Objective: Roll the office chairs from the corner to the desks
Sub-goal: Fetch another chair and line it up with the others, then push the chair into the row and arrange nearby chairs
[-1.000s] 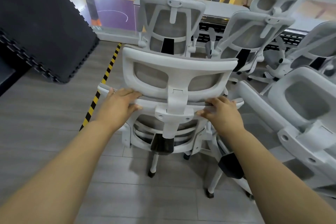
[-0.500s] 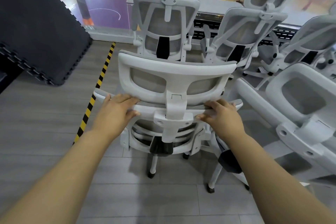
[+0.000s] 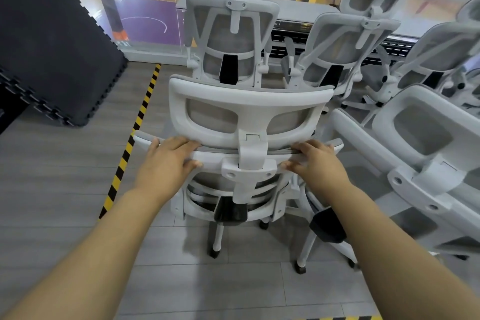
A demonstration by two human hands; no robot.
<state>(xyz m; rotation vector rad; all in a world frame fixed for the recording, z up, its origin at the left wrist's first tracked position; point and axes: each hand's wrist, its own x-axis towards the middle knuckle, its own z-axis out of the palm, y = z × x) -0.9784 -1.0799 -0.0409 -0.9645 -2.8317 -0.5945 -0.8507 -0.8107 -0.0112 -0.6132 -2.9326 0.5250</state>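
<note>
Pushing forward, we had rolled the grey chair (image 3: 249,101) further along the striped tape (image 3: 140,117) than a second before. It stood just behind a parked chair (image 3: 233,34) at the worktop (image 3: 298,11). Our left grip (image 3: 166,161) and right grip (image 3: 318,163) both clasped its backrest rail, and we judged little travel remained.

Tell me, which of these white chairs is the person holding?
The nearest chair, centre foreground: the left hand and right hand both grip its backrest's top edge, below the headrest. The other chairs stand untouched.

Open floor (image 3: 59,189) lies left, past the striped tape (image 3: 129,147); a chair (image 3: 235,34) stands close ahead; more chairs (image 3: 420,153) crowd the right; mats (image 3: 52,34) block far left
</note>
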